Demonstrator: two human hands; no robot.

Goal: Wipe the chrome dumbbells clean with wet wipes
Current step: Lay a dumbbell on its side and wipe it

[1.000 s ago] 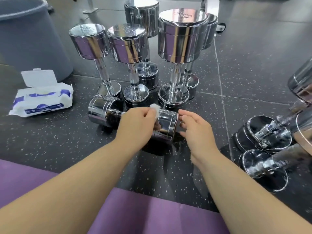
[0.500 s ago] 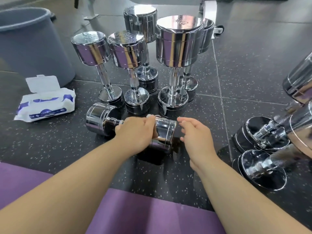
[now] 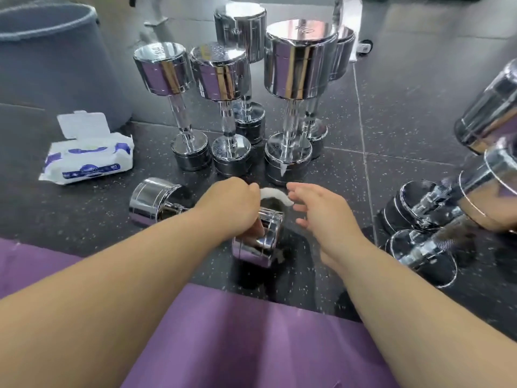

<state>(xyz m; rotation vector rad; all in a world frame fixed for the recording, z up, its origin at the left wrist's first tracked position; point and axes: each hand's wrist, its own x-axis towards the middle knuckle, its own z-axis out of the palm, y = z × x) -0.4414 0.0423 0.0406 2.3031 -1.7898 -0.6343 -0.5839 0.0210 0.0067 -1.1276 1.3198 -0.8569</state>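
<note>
A small chrome dumbbell (image 3: 154,200) lies on the dark speckled floor, its near head (image 3: 258,242) pointing toward me. My left hand (image 3: 229,208) is curled over its handle and pinches a white wet wipe (image 3: 275,195), which arcs out to the right above the near head. My right hand (image 3: 321,214) hovers just right of that head with its fingers loosely spread; its fingertips are at the wipe's free end. The handle is hidden under my left hand.
Several chrome dumbbells (image 3: 299,60) stand upright just behind. More dumbbells (image 3: 447,214) lean at the right. An open wet wipes pack (image 3: 86,161) lies at the left, beside a grey bin (image 3: 56,60). A purple mat (image 3: 251,345) covers the floor nearest me.
The wipe, bunched under my left hand before, now stretches out toward my right hand. My right hand has come off the dumbbell's end and spread its fingers. The near head has swung toward me.
</note>
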